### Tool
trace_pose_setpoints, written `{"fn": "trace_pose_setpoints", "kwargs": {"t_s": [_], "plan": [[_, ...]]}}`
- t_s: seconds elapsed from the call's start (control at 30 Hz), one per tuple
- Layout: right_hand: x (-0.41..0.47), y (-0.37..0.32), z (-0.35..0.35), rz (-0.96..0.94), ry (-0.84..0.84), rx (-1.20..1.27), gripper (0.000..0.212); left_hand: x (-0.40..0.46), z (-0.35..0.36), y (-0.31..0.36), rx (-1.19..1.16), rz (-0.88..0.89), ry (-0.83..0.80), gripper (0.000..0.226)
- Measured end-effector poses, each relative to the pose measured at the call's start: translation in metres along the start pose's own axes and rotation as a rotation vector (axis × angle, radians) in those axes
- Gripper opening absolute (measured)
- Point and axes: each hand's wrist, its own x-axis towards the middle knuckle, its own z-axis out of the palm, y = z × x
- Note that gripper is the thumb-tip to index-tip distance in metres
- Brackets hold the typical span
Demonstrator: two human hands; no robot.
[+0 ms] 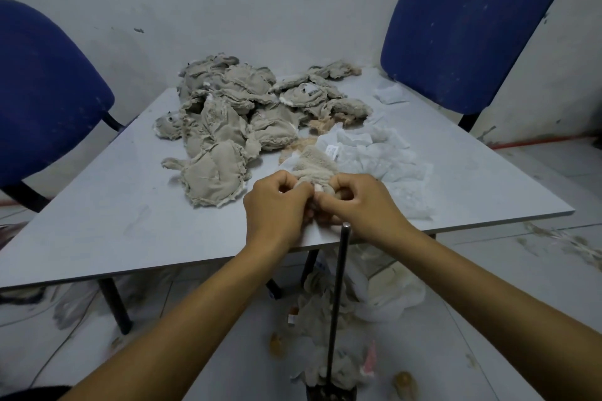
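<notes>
Rising from the floor nearest me, a thin metal rod [338,296] stands upright among fallen fabric scraps [325,312], its tip level with the table [130,238] edge and just beside my right wrist. Above it, my left hand [277,202] and right hand [358,202] meet knuckle to knuckle. The fingers of both are curled tight and pinch the lower end of a beige plush toy skin [314,168]. The skin lies flat on the tabletop close to the near edge, its far end resting on a spread of clear plastic bags [384,153]. Beyond it, a pile of grey toy skins [228,114] sits mid-table. Two blue chairs, one on the left [42,91] and one on the right [465,26], stand against the wall.

The risks, as I judge them, lie close in. Pulling my hands apart too sharply could rip the fabric where I grip it. A careless sweep of my right forearm could knock the rod over. Because I am working so near the edge, a slipped pinch could send the skin down into the scraps on the floor.
</notes>
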Motion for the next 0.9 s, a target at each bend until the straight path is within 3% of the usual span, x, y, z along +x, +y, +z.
{"fn": "trace_pose_setpoints", "kwargs": {"t_s": [0.27, 0.33, 0.4, 0.5, 0.63, 0.7, 0.8, 0.9], "plan": [[0.003, 0.005, 0.001, 0.029, 0.224, -0.093, 0.033, -0.015, -0.002, 0.008, 0.097, 0.234, -0.135, 0.017], [0.005, 0.003, 0.001, 0.111, 0.217, 0.071, 0.038, -0.006, -0.008, 0.006, 0.145, 0.328, -0.193, 0.016], [0.009, 0.000, 0.001, 0.226, 0.164, 0.337, 0.042, 0.003, -0.014, 0.001, 0.203, 0.472, -0.294, 0.033], [0.010, -0.007, -0.002, 0.349, -0.007, 0.548, 0.039, 0.009, -0.019, -0.001, 0.233, 0.480, -0.412, 0.055], [0.012, -0.012, -0.008, 0.330, -0.046, 0.713, 0.006, 0.023, -0.027, -0.005, 0.228, 0.422, -0.237, 0.040], [0.010, -0.008, -0.012, 0.210, 0.045, 0.640, 0.026, 0.028, -0.027, -0.006, 0.222, 0.355, -0.149, 0.033], [0.004, -0.004, -0.010, -0.020, 0.079, 0.380, 0.013, 0.030, -0.019, -0.008, 0.188, 0.289, -0.137, 0.019], [-0.001, 0.000, -0.002, -0.055, 0.123, 0.224, 0.010, 0.030, -0.012, -0.012, 0.104, 0.236, -0.220, 0.007]]}}
